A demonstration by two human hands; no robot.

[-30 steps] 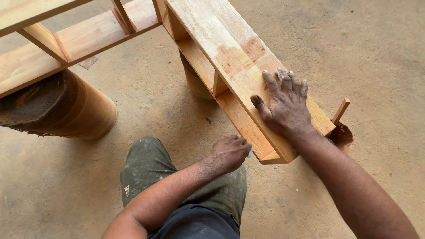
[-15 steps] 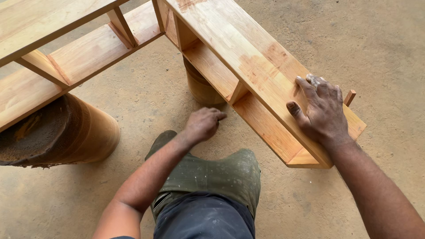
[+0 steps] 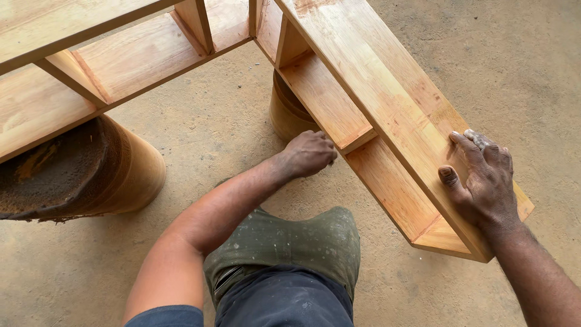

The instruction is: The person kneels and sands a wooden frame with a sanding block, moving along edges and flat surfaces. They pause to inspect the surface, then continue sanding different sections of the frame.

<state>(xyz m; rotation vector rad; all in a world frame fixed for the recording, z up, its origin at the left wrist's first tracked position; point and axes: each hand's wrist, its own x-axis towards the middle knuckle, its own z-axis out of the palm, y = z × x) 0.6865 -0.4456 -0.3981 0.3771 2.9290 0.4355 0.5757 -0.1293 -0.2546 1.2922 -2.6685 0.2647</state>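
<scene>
I count one wooden shelf frame (image 3: 387, 109) stretching from far left to near right, propped on two round wooden stumps (image 3: 115, 175) on the concrete floor (image 3: 514, 60). My right hand (image 3: 484, 181) lies open and flat on its top board near the right end. My left hand (image 3: 308, 154) is curled closed against the lower board's edge; I cannot tell whether it holds anything.

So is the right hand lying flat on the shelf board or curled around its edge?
Flat. The right hand lies palm down on the top board, fingers spread, thumb out to the side; nothing wraps the edge.
</scene>
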